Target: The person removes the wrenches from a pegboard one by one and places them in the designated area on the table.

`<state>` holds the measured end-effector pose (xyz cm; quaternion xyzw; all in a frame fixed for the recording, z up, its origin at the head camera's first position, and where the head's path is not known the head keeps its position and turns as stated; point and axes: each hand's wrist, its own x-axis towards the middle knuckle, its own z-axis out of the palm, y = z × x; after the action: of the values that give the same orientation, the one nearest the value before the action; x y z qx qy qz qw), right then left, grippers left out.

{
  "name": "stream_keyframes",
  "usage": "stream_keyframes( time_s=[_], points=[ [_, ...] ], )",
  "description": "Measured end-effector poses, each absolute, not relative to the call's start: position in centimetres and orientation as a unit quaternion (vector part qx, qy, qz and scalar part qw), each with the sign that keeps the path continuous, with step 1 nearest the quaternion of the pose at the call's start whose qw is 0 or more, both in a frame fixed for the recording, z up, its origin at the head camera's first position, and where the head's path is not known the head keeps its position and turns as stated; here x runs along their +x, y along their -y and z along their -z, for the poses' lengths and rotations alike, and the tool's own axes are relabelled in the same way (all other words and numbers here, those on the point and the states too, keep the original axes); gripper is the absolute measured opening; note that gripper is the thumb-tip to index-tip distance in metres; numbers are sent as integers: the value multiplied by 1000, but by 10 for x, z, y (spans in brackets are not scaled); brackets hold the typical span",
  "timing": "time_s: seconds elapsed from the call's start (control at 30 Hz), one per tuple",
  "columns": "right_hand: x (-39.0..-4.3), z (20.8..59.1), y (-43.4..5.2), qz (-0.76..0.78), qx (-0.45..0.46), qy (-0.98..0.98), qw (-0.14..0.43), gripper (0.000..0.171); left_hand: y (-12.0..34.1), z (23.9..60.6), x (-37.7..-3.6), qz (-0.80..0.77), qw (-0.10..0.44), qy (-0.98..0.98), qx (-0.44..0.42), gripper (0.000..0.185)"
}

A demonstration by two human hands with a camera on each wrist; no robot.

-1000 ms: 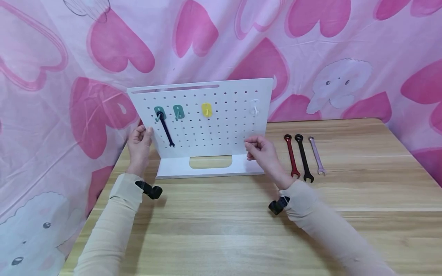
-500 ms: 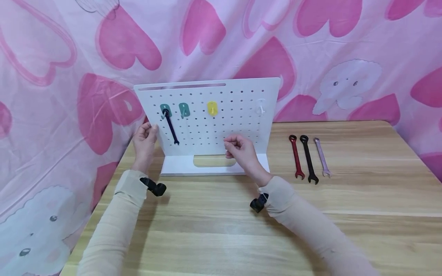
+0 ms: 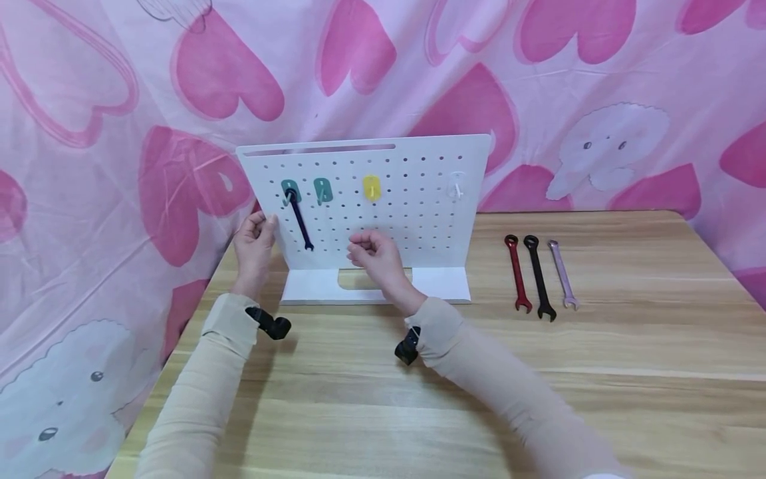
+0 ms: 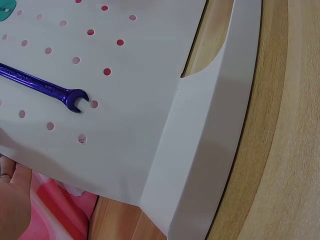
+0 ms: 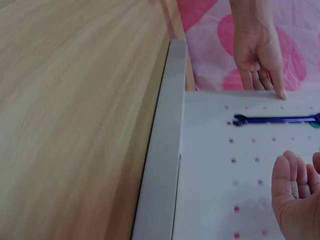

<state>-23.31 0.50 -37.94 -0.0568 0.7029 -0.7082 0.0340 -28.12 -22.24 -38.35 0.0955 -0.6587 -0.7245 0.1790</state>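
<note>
A white pegboard stand stands upright on the table. My left hand holds its left edge, thumb in front and fingers behind, as the right wrist view also shows. A dark purple combination wrench hangs from the leftmost green hook, jaw end down. Before the lower middle of the board is my right hand, fingers loosely curled and holding nothing. Another green hook, a yellow hook and a clear hook are on the board with nothing hanging from them.
Right of the stand, a red wrench, a black wrench and a light purple wrench lie side by side on the wooden table. A pink heart-patterned cloth hangs behind.
My right hand has moved left across the front of the board, from near its right side to the middle. My left hand stays at the left edge. The head view has shifted slightly.
</note>
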Motion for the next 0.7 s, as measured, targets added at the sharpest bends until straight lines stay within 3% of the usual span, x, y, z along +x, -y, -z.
stream_keyframes(
  time_s=[0.7],
  points=[
    [-250,369,51,684,-72,-726,8,30,223,384,-282,712,195,669,87,6]
  ],
)
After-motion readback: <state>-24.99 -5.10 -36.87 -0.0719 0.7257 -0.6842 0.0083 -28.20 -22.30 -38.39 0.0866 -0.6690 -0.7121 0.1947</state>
